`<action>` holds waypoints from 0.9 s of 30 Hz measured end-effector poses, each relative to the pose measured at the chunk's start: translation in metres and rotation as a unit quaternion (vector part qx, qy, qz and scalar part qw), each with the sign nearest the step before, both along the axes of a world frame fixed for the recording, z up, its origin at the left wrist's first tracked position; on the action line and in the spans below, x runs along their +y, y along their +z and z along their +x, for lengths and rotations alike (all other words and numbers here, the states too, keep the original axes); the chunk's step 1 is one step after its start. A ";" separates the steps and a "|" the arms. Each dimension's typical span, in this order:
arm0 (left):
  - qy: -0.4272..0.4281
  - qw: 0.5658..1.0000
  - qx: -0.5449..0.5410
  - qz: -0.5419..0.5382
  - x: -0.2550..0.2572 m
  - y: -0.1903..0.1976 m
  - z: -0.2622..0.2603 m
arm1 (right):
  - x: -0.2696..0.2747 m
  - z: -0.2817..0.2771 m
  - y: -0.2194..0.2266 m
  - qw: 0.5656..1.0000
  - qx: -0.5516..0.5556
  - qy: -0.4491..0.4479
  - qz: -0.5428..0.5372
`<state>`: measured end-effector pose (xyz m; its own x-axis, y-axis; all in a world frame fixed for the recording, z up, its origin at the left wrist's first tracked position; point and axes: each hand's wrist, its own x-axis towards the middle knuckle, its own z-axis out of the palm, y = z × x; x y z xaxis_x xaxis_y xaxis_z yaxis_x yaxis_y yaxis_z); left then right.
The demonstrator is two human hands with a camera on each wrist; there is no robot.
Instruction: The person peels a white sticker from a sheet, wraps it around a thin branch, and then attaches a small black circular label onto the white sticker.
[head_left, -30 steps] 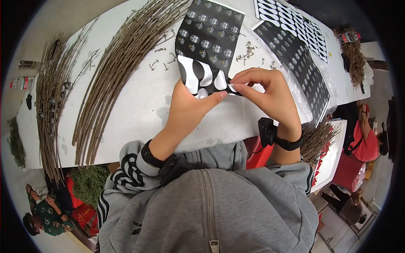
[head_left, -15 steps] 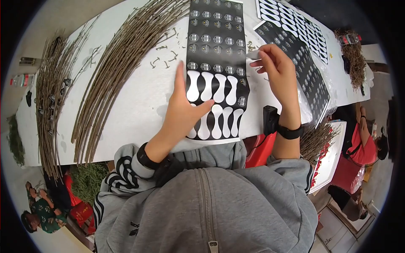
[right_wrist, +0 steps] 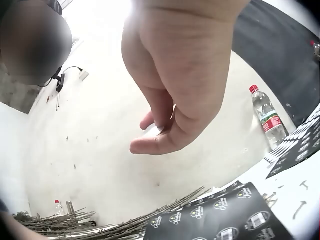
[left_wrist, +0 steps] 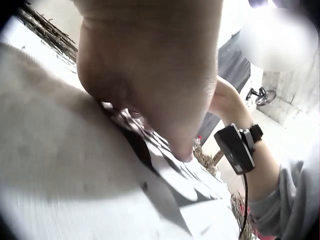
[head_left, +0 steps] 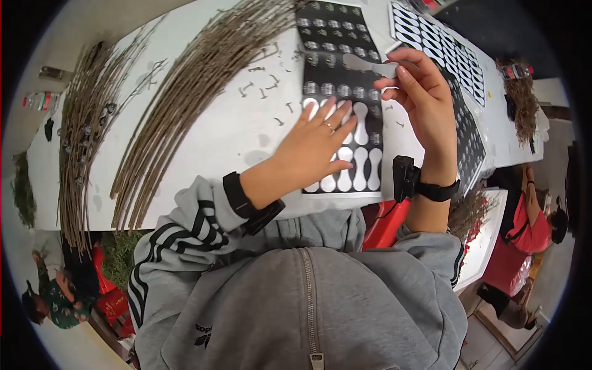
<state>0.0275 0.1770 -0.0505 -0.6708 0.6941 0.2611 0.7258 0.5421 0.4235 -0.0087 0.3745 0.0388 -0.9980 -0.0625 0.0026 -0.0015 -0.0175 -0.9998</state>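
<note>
A black sheet of printed stickers [head_left: 345, 75] lies on the white table, its near rows showing white dumbbell-shaped patches. My left hand [head_left: 311, 147] rests on those rows with its fingers spread and straight, a ring on one finger; it hides part of the white shapes. Over the right side of the sheet, my right hand [head_left: 427, 98] pinches one end of a peeled dumbbell-shaped sticker [head_left: 362, 64] between thumb and fingertips. The sticker points left across the printed rows. In the right wrist view only a pale bit of it shows between the fingers.
Bundles of thin brown twigs [head_left: 179, 98] lie on the left of the table [head_left: 246, 139]. Small twig bits [head_left: 271, 80] are scattered near the sheet. More sticker sheets [head_left: 435, 46] lie at right, with a water bottle [right_wrist: 267, 116] behind. People sit at both sides.
The sheet's near end, earlier lifted and bent in both hands, now lies flat. My right hand has come away upward with a peeled sticker. The left hand has moved from the sheet's edge onto it.
</note>
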 end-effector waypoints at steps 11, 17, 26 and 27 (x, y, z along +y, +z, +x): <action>0.390 0.913 0.115 0.012 -0.159 0.044 -0.035 | -0.066 -0.040 -0.018 0.986 -0.017 0.064 -0.152; 0.348 0.936 0.038 0.040 -0.177 0.030 -0.035 | -0.079 -0.054 -0.058 0.965 -0.084 0.056 -0.240; 0.398 0.910 0.038 0.110 -0.177 0.056 -0.047 | -0.081 -0.052 -0.071 0.932 -0.073 0.021 -0.356; 0.397 0.911 0.040 0.108 -0.177 0.060 -0.048 | -0.082 -0.051 -0.069 0.930 -0.065 0.015 -0.363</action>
